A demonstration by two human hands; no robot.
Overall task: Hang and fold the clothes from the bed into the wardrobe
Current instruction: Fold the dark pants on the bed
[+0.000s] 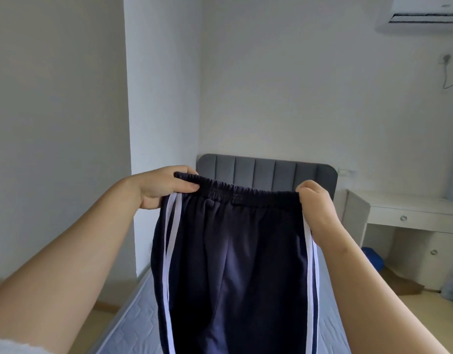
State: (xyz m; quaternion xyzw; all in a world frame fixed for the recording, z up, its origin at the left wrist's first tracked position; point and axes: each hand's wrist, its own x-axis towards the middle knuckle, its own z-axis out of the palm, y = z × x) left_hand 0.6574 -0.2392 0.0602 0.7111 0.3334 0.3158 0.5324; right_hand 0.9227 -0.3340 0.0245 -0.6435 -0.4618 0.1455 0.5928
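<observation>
Trousers held up by the waistband over the bed

Head view: the left hand (161,189) and right hand (318,208) each pinch one end of the elastic waistband (248,189), fingers curled round it. The navy trousers (233,264), soft knit with white side stripes, hang straight down between both hands, long axis vertical, above the quilted mattress (133,320) and in front of the padded grey headboard (266,169). Neither hand looks nearer.
</observation>
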